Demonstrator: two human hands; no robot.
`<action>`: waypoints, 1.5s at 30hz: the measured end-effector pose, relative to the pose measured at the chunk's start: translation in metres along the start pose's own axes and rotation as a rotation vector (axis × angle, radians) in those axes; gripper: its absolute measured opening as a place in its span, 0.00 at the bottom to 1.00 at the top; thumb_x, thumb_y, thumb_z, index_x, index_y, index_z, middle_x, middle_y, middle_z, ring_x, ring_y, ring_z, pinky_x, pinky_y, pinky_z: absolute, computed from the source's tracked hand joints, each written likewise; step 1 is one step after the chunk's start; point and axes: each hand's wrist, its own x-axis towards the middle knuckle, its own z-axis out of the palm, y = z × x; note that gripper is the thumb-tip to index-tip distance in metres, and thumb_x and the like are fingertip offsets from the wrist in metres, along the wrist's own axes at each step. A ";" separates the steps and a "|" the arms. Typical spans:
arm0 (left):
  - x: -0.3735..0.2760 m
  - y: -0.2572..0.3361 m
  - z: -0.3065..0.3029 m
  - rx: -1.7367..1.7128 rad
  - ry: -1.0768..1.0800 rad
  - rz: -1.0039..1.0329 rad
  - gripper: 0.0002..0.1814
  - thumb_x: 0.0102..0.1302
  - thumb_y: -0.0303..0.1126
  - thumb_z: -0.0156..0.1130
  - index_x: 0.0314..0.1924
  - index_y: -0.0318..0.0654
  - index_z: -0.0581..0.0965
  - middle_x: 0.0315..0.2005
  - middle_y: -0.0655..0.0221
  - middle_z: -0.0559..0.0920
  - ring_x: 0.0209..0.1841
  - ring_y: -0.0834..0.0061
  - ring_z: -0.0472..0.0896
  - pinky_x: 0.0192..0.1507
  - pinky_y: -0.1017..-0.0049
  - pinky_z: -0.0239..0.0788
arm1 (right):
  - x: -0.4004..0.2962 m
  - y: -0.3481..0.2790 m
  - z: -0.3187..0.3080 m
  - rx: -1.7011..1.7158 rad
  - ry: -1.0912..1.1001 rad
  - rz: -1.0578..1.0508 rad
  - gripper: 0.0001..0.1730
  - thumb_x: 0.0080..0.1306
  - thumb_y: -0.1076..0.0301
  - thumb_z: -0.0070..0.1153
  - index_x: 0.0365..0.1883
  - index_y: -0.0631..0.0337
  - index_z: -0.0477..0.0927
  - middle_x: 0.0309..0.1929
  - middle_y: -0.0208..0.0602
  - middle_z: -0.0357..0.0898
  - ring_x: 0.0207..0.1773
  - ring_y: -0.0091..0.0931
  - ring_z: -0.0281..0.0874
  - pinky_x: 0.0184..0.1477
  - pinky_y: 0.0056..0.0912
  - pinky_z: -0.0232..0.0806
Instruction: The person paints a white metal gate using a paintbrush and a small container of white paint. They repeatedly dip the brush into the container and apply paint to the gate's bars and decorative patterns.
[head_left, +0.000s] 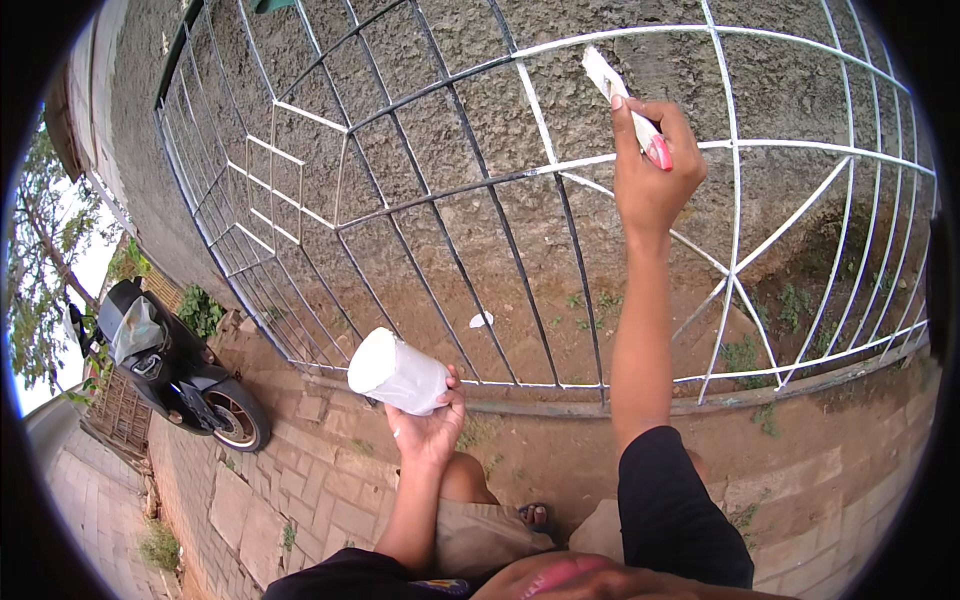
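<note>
My right hand (658, 161) grips a paintbrush (634, 120) by its handle, which has a pink-red end. The white-coated bristles point up and left, just below a white upper rail of the metal fence (615, 34); whether they touch anything is unclear. In my left hand (431, 424) is a white plastic container (397, 373), tilted with its mouth to the upper left; its inside looks white. Bars on the fence's right part are white. Many around the middle and left are dark, some with white along their edges. A white spot marks my left palm.
A rough grey wall (450, 90) rises behind the fence. Along the fence's foot runs a low concrete kerb (675, 405). A black motorcycle (176, 367) stands on the brick paving (300, 502) at the left. A white scrap (481, 319) lies on the soil behind the bars.
</note>
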 end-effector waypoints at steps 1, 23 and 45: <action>0.000 0.000 0.000 -0.001 0.009 -0.001 0.35 0.63 0.50 0.61 0.61 0.33 0.66 0.53 0.43 0.69 0.45 0.57 0.72 0.38 0.71 0.71 | -0.001 -0.004 0.003 0.100 0.012 -0.106 0.05 0.60 0.71 0.68 0.31 0.59 0.83 0.30 0.34 0.84 0.33 0.30 0.82 0.34 0.30 0.69; 0.006 -0.010 0.001 0.023 0.011 -0.008 0.35 0.63 0.52 0.61 0.60 0.33 0.66 0.52 0.44 0.70 0.45 0.57 0.72 0.38 0.71 0.71 | 0.017 0.015 0.010 0.130 -0.361 -0.094 0.06 0.58 0.70 0.68 0.34 0.54 0.85 0.33 0.29 0.85 0.37 0.29 0.82 0.32 0.31 0.70; 0.004 -0.017 0.003 0.040 0.033 -0.033 0.37 0.64 0.56 0.57 0.62 0.35 0.65 0.52 0.43 0.69 0.45 0.57 0.71 0.38 0.72 0.71 | 0.026 0.028 -0.003 0.254 -0.345 0.039 0.07 0.60 0.67 0.70 0.35 0.56 0.86 0.28 0.30 0.85 0.27 0.18 0.76 0.28 0.24 0.63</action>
